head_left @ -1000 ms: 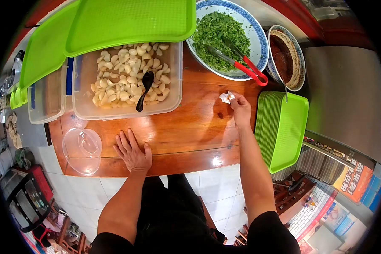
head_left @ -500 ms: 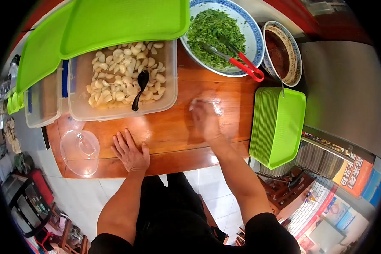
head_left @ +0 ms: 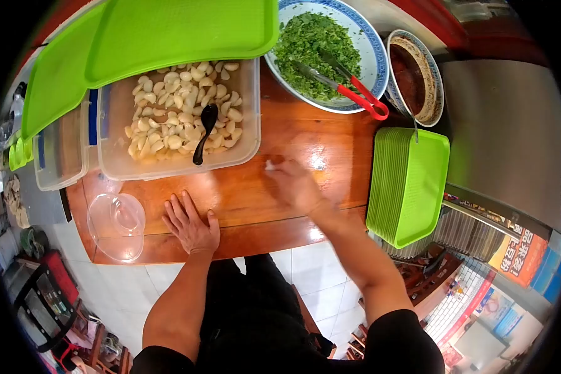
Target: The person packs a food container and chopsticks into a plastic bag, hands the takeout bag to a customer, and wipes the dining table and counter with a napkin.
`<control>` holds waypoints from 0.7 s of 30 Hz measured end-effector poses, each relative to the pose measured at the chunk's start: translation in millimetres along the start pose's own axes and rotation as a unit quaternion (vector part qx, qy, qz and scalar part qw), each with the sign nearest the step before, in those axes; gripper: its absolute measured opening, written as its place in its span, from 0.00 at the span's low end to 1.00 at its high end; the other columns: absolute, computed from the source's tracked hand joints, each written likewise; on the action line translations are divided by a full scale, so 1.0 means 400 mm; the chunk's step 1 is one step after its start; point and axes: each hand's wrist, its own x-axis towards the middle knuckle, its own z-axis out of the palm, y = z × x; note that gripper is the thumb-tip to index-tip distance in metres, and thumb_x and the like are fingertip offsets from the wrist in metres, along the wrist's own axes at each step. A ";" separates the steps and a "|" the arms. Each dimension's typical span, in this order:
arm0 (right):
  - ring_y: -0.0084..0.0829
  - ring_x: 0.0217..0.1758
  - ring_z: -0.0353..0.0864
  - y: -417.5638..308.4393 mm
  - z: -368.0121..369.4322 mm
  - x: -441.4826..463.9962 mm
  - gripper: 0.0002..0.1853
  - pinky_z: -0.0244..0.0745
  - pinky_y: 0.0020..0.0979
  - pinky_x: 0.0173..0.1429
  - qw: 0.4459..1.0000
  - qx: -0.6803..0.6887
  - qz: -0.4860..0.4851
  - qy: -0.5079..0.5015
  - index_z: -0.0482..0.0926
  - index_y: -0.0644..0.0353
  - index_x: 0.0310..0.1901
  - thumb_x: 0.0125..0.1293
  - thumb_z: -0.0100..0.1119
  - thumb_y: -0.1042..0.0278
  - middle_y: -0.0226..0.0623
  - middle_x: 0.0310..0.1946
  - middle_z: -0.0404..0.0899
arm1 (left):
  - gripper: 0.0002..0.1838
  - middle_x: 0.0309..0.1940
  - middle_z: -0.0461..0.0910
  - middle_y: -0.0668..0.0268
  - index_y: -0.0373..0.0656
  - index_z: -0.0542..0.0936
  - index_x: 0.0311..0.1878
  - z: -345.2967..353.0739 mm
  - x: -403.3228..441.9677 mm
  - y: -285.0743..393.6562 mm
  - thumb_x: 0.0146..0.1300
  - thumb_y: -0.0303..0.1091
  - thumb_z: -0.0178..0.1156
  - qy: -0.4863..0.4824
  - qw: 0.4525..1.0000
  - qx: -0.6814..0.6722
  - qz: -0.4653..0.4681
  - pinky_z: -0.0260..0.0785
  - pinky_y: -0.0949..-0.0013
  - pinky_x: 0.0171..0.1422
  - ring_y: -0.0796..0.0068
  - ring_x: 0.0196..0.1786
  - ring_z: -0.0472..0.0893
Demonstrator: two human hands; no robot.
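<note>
My left hand lies flat on the wooden table near its front edge, fingers spread and holding nothing. My right hand is closed over the middle of the tabletop, with a small white wad, like tissue, poking out at the fingertips. Most of the wad is hidden by the fingers. Left of my left hand lies a clear plastic lid. Beyond both hands stands a clear plastic tub of peeled garlic cloves, with a black spoon resting in it.
Green trays partly cover the tub and a second clear container. At the back, a bowl holds chopped greens and red-handled tongs. A bowl of dark red sauce sits beside it. Stacked green trays stand at right.
My right hand has shifted left and slightly toward me across the tabletop, the white wad moving with it. My left hand stays in place.
</note>
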 end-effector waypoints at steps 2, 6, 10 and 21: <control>0.42 0.41 0.80 0.125 -0.058 -0.024 0.12 0.78 0.41 0.44 0.989 -0.144 0.030 0.013 0.80 0.60 0.39 0.49 0.62 0.77 0.43 0.42 0.80 | 0.43 0.76 0.42 0.51 0.44 0.50 0.77 0.001 -0.001 -0.004 0.61 0.48 0.54 -0.002 1.000 0.000 -0.009 0.29 0.41 0.79 0.48 0.79 0.39; 0.33 0.32 0.75 0.334 -0.120 -0.020 0.03 0.74 0.32 0.36 0.870 0.200 0.265 0.365 0.78 0.63 0.35 0.61 0.55 0.79 0.38 0.34 0.79 | 0.43 0.76 0.43 0.51 0.44 0.51 0.77 -0.002 -0.001 -0.005 0.61 0.48 0.54 -0.002 1.000 -0.003 -0.002 0.29 0.40 0.79 0.47 0.79 0.39; 0.31 0.34 0.76 0.005 0.000 -0.013 0.05 0.73 0.35 0.37 0.832 0.408 0.309 0.213 0.76 0.59 0.30 0.61 0.51 0.75 0.35 0.29 0.76 | 0.43 0.76 0.45 0.51 0.44 0.53 0.76 -0.002 0.001 0.000 0.59 0.48 0.55 0.008 1.000 -0.009 -0.002 0.31 0.40 0.79 0.47 0.79 0.40; 0.27 0.41 0.77 0.231 -0.041 -0.067 0.09 0.74 0.30 0.40 0.843 0.342 0.320 0.264 0.76 0.58 0.44 0.73 0.47 0.64 0.31 0.38 0.78 | 0.43 0.76 0.44 0.50 0.43 0.51 0.76 -0.005 0.003 -0.003 0.61 0.49 0.54 -0.010 1.000 -0.011 -0.004 0.30 0.40 0.79 0.48 0.79 0.40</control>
